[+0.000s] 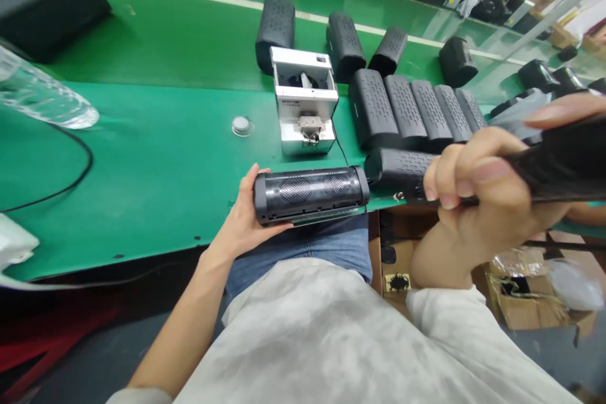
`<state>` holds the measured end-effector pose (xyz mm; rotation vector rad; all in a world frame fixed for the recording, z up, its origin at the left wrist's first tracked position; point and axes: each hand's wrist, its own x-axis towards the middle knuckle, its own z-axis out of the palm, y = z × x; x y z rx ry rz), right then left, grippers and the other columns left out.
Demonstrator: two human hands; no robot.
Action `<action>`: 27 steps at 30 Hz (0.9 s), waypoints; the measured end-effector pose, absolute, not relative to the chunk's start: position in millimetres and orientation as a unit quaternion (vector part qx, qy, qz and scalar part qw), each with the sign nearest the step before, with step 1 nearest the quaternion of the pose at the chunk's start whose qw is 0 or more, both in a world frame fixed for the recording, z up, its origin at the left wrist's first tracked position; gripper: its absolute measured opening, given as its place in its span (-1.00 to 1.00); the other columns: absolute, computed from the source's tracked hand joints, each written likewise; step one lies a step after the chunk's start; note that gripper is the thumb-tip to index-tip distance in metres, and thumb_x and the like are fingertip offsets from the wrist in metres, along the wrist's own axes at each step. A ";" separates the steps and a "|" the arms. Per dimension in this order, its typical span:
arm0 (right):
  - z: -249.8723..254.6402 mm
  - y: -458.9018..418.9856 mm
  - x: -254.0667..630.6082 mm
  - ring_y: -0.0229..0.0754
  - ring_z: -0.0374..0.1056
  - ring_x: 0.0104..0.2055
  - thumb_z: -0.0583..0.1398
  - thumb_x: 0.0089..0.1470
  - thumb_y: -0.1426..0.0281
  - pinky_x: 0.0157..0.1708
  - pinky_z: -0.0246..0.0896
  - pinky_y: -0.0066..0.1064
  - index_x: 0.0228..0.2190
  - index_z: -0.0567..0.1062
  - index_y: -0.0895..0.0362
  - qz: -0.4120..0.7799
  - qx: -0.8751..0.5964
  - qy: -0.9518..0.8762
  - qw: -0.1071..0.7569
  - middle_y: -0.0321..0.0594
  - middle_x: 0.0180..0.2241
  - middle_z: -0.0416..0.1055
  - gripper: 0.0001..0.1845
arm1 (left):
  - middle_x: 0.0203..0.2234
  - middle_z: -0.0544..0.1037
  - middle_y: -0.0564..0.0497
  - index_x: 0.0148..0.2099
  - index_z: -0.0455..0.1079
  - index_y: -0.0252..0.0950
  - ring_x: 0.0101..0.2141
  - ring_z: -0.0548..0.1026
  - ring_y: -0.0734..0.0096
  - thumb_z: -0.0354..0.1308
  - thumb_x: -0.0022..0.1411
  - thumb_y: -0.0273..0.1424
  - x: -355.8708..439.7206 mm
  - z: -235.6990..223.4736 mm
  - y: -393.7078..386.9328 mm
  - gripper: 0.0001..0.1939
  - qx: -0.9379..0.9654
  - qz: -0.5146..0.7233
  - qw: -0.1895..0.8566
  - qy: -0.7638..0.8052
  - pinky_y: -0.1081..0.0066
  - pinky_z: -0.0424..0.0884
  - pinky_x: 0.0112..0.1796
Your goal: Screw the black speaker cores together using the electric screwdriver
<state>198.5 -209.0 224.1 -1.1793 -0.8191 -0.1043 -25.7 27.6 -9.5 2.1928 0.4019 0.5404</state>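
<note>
Speaker body [310, 194] lay on its side at the near edge of the green worktop [156, 164], its perforated grilles showing. The left hand [239, 221] held its left end, the fingers spread around it. The right hand [492, 183] had its fingers closed around a dark tool [568, 154]. Textured housings [376, 107] stood to the far right; beside them, this body seemed only partly assembled. Whether its screws were fastened, I could not tell.
</note>
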 end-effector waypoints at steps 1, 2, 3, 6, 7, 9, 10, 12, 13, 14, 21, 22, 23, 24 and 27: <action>215.3 -207.1 199.2 -0.25 0.10 -0.63 0.50 0.17 0.50 -0.61 0.09 -0.28 -0.05 0.58 -0.07 -0.039 -0.516 -0.383 0.765 -0.48 -0.54 0.23 -0.62 | 0.63 0.22 -0.42 0.79 -0.21 -0.12 0.62 0.30 -0.42 0.66 0.22 0.10 -27.0 -9.1 27.3 0.45 0.870 0.209 0.415 0.161 -0.32 0.32 0.57; 206.4 -205.6 201.0 -0.25 0.15 -0.63 0.47 0.21 0.53 -0.59 0.13 -0.31 -0.01 0.58 -0.06 -0.013 -0.504 -0.389 0.771 -0.47 -0.53 0.28 -0.61 | 0.62 0.24 -0.42 0.78 -0.20 -0.11 0.61 0.33 -0.41 0.64 0.24 0.11 -28.5 -8.3 27.1 0.43 0.870 0.206 0.418 0.164 -0.32 0.33 0.57; 197.8 -204.3 203.9 -0.25 0.19 -0.62 0.46 0.27 0.54 -0.58 0.18 -0.33 0.01 0.58 -0.07 0.023 -0.503 -0.395 0.768 -0.46 -0.52 0.31 -0.62 | 0.61 0.26 -0.40 0.77 -0.16 -0.10 0.59 0.37 -0.40 0.64 0.25 0.10 -30.0 -7.1 26.9 0.38 0.869 0.204 0.418 0.168 -0.31 0.36 0.56; 178.6 -201.2 214.4 -0.29 0.21 -0.63 0.41 0.37 0.54 -0.59 0.22 -0.42 0.01 0.54 -0.09 0.083 -0.493 -0.410 0.762 -0.48 -0.52 0.31 -0.67 | 0.55 0.37 -0.31 0.70 0.00 -0.02 0.49 0.52 -0.32 0.64 0.27 0.04 -34.2 -3.0 26.6 0.22 0.867 0.202 0.418 0.183 -0.26 0.49 0.49; 174.9 -200.5 217.0 -0.30 0.20 -0.64 0.40 0.39 0.54 -0.60 0.22 -0.44 0.00 0.53 -0.09 0.086 -0.489 -0.414 0.763 -0.49 -0.51 0.30 -0.69 | 0.52 0.40 -0.28 0.68 0.03 0.00 0.45 0.57 -0.29 0.65 0.27 0.02 -35.4 -2.0 26.4 0.19 0.866 0.203 0.418 0.187 -0.24 0.53 0.46; 170.6 -199.7 219.1 -0.32 0.20 -0.63 0.37 0.42 0.55 -0.59 0.22 -0.47 0.00 0.52 -0.08 0.082 -0.479 -0.423 0.765 -0.49 -0.51 0.29 -0.71 | 0.47 0.46 -0.24 0.64 0.06 0.03 0.37 0.65 -0.24 0.66 0.26 -0.01 -37.5 -1.5 25.9 0.15 0.863 0.203 0.419 0.194 -0.22 0.59 0.41; 169.3 -199.4 218.7 -0.32 0.20 -0.63 0.36 0.44 0.54 -0.58 0.22 -0.48 0.00 0.51 -0.08 0.082 -0.478 -0.426 0.764 -0.49 -0.50 0.29 -0.72 | 0.45 0.48 -0.23 0.63 0.08 0.04 0.34 0.67 -0.23 0.66 0.25 -0.01 -38.5 -2.0 25.7 0.13 0.862 0.204 0.420 0.198 -0.22 0.61 0.39; 167.1 -198.5 216.6 -0.32 0.20 -0.61 0.35 0.46 0.51 -0.57 0.22 -0.49 0.00 0.50 -0.07 0.083 -0.480 -0.431 0.759 -0.48 -0.49 0.29 -0.75 | 0.42 0.51 -0.20 0.62 0.11 0.05 0.30 0.70 -0.22 0.65 0.25 -0.03 -40.3 -4.3 25.9 0.10 0.857 0.209 0.422 0.209 -0.22 0.65 0.35; 165.7 -197.9 215.6 -0.32 0.19 -0.61 0.34 0.48 0.49 -0.57 0.22 -0.50 0.00 0.48 -0.07 0.081 -0.481 -0.433 0.758 -0.48 -0.48 0.29 -0.77 | 0.42 0.52 -0.20 0.62 0.11 0.06 0.29 0.70 -0.21 0.64 0.26 -0.04 -41.1 -5.7 26.3 0.09 0.855 0.211 0.422 0.216 -0.22 0.66 0.33; 164.0 -197.4 215.1 -0.33 0.17 -0.62 0.34 0.49 0.48 -0.58 0.20 -0.51 0.00 0.46 -0.07 0.078 -0.482 -0.433 0.758 -0.48 -0.48 0.28 -0.77 | 0.42 0.51 -0.19 0.62 0.11 0.07 0.28 0.71 -0.21 0.63 0.26 -0.06 -41.8 -7.2 26.9 0.08 0.853 0.211 0.421 0.224 -0.23 0.67 0.31; 152.8 -199.5 220.9 -0.35 0.17 -0.61 0.34 0.50 0.45 -0.57 0.20 -0.53 0.01 0.44 -0.07 0.069 -0.468 -0.436 0.766 -0.49 -0.46 0.30 -0.77 | 0.41 0.51 -0.21 0.61 0.11 0.07 0.23 0.74 -0.21 0.62 0.26 -0.10 -43.8 -7.1 30.6 0.07 0.858 0.199 0.411 0.236 -0.25 0.71 0.26; 153.2 -198.7 222.3 -0.34 0.19 -0.61 0.35 0.50 0.45 -0.57 0.21 -0.53 0.02 0.45 -0.06 0.076 -0.466 -0.438 0.765 -0.49 -0.47 0.31 -0.77 | 0.40 0.52 -0.21 0.61 0.11 0.05 0.23 0.74 -0.20 0.61 0.26 -0.11 -43.1 -5.0 32.1 0.06 0.856 0.202 0.411 0.240 -0.23 0.71 0.25; 154.6 -197.2 223.6 -0.33 0.20 -0.61 0.37 0.49 0.44 -0.57 0.23 -0.52 0.02 0.46 -0.06 0.087 -0.465 -0.440 0.763 -0.48 -0.48 0.33 -0.77 | 0.40 0.52 -0.21 0.61 0.11 0.04 0.23 0.74 -0.18 0.60 0.26 -0.12 -41.9 -2.2 34.2 0.06 0.857 0.199 0.413 0.235 -0.21 0.71 0.25; 157.4 -195.4 224.7 -0.32 0.22 -0.62 0.39 0.47 0.43 -0.58 0.24 -0.51 0.02 0.48 -0.04 0.099 -0.464 -0.443 0.761 -0.48 -0.49 0.35 -0.77 | 0.41 0.51 -0.21 0.61 0.11 0.03 0.24 0.74 -0.18 0.60 0.25 -0.13 -40.3 1.2 36.9 0.07 0.861 0.192 0.415 0.224 -0.19 0.70 0.25; 174.4 -195.4 225.8 -0.28 0.28 -0.62 0.44 0.42 0.43 -0.60 0.28 -0.48 0.04 0.53 -0.02 0.124 -0.460 -0.453 0.754 -0.43 -0.49 0.42 -0.74 | 0.46 0.49 -0.24 0.66 0.05 0.02 0.34 0.68 -0.21 0.61 0.22 -0.19 -34.3 14.2 44.4 0.15 0.880 0.160 0.412 0.177 -0.20 0.63 0.35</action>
